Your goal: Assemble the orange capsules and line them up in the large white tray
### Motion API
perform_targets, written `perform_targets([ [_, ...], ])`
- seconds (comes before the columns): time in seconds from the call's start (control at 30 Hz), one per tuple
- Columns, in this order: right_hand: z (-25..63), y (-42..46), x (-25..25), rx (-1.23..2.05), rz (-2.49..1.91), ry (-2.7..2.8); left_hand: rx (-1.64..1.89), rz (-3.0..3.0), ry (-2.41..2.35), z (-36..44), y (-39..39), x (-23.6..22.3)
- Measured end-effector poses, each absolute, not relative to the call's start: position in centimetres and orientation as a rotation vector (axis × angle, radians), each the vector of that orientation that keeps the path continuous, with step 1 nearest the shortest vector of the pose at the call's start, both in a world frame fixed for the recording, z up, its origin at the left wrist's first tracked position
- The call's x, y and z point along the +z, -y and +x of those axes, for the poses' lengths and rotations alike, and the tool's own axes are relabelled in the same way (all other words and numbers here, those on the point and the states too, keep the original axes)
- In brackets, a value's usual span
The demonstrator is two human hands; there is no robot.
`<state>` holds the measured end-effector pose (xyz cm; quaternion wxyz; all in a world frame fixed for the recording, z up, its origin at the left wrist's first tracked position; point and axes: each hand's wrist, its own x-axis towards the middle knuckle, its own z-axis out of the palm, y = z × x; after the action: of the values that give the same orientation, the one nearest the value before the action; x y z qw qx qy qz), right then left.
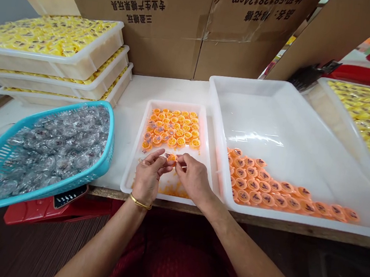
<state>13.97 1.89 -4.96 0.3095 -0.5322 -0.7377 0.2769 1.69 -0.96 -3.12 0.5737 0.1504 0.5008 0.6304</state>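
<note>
Above the small white tray (204,159), both my hands pinch one small round orange cup (171,157) between their fingertips. My left hand (150,172), with a gold bracelet at the wrist, grips its left side. My right hand (194,175) closes on its right side. Part of the cup is hidden by the fingers. Beyond the hands, rows of orange cups (173,130) filled with small orange pieces stand in the tray. Loose orange pieces (175,187) lie in its near end, partly under my hands.
A blue basket (109,147) of clear plastic pieces (59,141) stands left. A large white tray (219,120) on the right holds orange cups with dark-printed tops (253,184). Stacked trays of yellow items (49,34) rise at the back left. A cardboard box (170,42) blocks the back.
</note>
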Motion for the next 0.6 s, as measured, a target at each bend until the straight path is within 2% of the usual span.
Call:
perform_targets([
  [0.17, 14.35, -1.89, -4.92, 0.817, -1.385, 1.834, 1.464, 0.42, -1.237, 2.01, 1.02, -3.77],
  [0.4, 14.18, -1.75, -5.15, 0.6, -1.282, 1.913, 1.411, 0.291, -1.087, 1.52, 0.58, -3.72],
  [0.6, 14.12, -1.89, -5.04, 0.748, -1.298, 1.821, 1.441, 0.357, -1.195, 2.36, 0.55, -3.53],
])
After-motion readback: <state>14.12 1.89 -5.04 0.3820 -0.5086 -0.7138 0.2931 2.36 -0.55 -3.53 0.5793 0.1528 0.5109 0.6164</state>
